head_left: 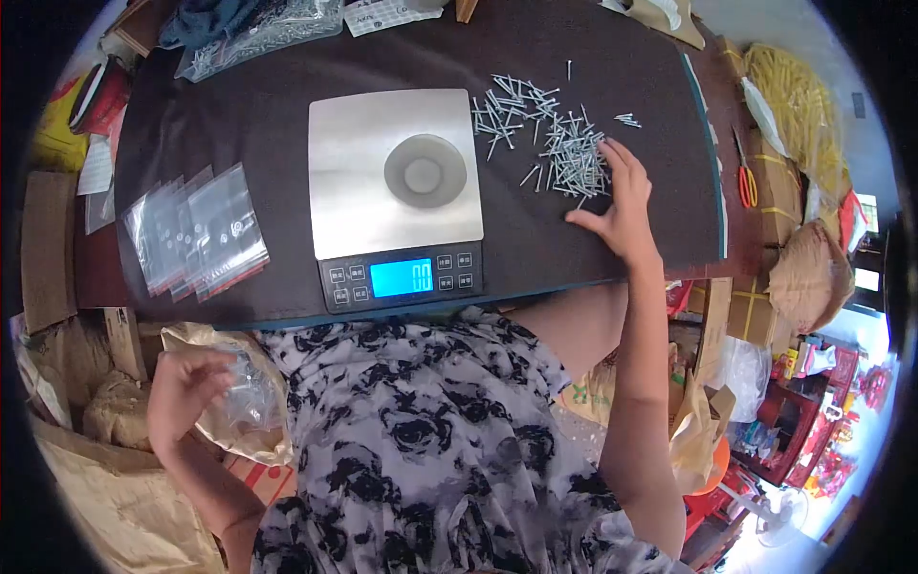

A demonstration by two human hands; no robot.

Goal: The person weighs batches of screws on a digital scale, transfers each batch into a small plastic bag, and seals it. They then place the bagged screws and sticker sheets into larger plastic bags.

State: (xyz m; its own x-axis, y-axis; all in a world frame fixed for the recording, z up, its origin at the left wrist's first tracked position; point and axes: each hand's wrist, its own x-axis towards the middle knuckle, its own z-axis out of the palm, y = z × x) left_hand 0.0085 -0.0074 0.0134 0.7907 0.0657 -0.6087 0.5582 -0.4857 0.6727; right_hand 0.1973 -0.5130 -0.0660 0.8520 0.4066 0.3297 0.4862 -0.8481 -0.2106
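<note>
My right hand (622, 206) rests at the right edge of a loose pile of silver screws (574, 158), its thumb and fingers spread apart beside them. Over an open brown paper bag (277, 435) with clear plastic bags (251, 397) inside, my left hand (196, 387) hovers with fingers loosely bent and apart, nothing visible in it. Between the hands stands a digital scale (344, 191) showing 0.0, with a round grey dish (426, 172) on its steel plate. Left of the scale lie overlapping clear zip bags (206, 234).
A large plastic bag of screws (263, 38) and a paper label (392, 13) lie at the table's far side. Orange-handled scissors (745, 177) are at the right edge, near yellow bundled material (789, 96). A few screws (627, 121) lie apart from the pile.
</note>
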